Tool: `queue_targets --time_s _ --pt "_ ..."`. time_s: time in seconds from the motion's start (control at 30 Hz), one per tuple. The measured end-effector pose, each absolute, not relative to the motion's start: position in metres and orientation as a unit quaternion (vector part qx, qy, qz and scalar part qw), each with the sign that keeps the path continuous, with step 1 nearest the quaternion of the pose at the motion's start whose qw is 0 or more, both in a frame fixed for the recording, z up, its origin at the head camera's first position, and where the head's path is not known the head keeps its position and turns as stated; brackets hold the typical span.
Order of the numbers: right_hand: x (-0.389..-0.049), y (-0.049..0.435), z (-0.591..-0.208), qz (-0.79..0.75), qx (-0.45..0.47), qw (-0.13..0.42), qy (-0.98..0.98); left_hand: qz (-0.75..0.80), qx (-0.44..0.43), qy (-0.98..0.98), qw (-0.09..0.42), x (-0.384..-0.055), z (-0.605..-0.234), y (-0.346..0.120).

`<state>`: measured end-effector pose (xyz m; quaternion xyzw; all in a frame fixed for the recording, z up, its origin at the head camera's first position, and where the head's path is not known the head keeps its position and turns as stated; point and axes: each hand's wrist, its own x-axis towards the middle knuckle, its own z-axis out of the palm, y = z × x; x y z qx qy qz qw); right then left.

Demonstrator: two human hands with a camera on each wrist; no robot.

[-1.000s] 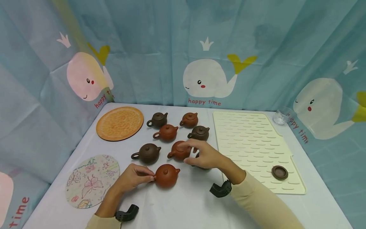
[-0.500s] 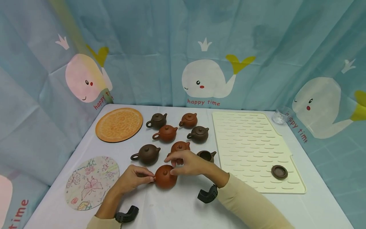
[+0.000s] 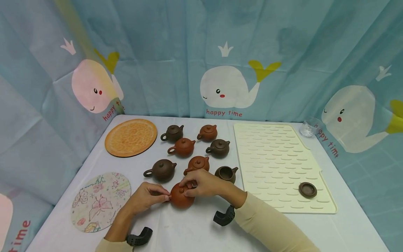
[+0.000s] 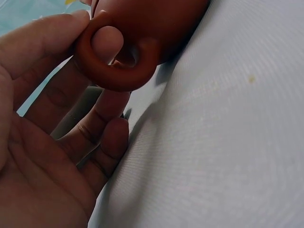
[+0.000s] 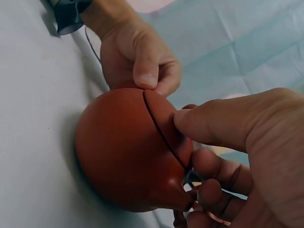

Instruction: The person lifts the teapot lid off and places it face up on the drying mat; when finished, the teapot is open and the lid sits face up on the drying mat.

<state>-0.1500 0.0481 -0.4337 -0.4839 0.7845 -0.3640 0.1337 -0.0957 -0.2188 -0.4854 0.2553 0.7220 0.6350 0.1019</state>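
Observation:
A round reddish-brown teapot (image 3: 182, 202) stands on the white tablecloth between both hands. My left hand (image 3: 146, 197) pinches its loop handle (image 4: 114, 78) between thumb and fingers, a fingertip showing through the loop. My right hand (image 3: 204, 183) reaches over the pot from the right, thumb and fingers curled at opposite sides of its lid (image 5: 164, 118). In the right wrist view, the thumb touches the lid and the other fingertips lie near the spout (image 5: 178, 194). A dark line marks the seam between lid and body.
Several small teapots stand behind, including a dark brown one (image 3: 163, 170) and a red one (image 3: 197, 162). A lidless dark pot (image 3: 233, 174) is right of them. A dark lid (image 3: 308, 190) lies on the cream mat (image 3: 267, 157). Round orange (image 3: 130, 138) and floral (image 3: 100, 203) mats lie left.
My right hand has moved left and down from beside the lidless dark pot to the lid of the reddish-brown teapot. My left hand keeps hold of the handle.

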Motion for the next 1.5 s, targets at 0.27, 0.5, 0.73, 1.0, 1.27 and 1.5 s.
queue_targets --time_s 0.27,0.5,0.73,1.0,1.27,1.5 --pt "-0.151 0.043 -0.431 -0.322 -0.515 0.097 0.789 0.640 0.250 0.718 0.109 -0.095 -0.485 -0.219" --pt "-0.150 0.039 -0.429 -0.307 -0.533 0.082 0.784 0.638 0.240 0.723 0.107 -0.093 -0.484 -0.219" --pt "-0.149 0.040 -0.430 -0.338 -0.532 0.073 0.773 0.628 0.222 0.737 0.113 -0.092 -0.484 -0.218" --pt "-0.148 0.045 -0.433 -0.411 -0.492 0.077 0.764 0.637 0.225 0.729 0.113 -0.092 -0.484 -0.217" --pt "-0.146 0.057 -0.429 -0.566 -0.374 0.140 0.722 0.633 0.218 0.734 0.114 -0.093 -0.485 -0.218" --pt "-0.148 0.069 -0.427 -0.695 -0.331 0.184 0.611 0.638 0.219 0.729 0.112 -0.093 -0.485 -0.218"
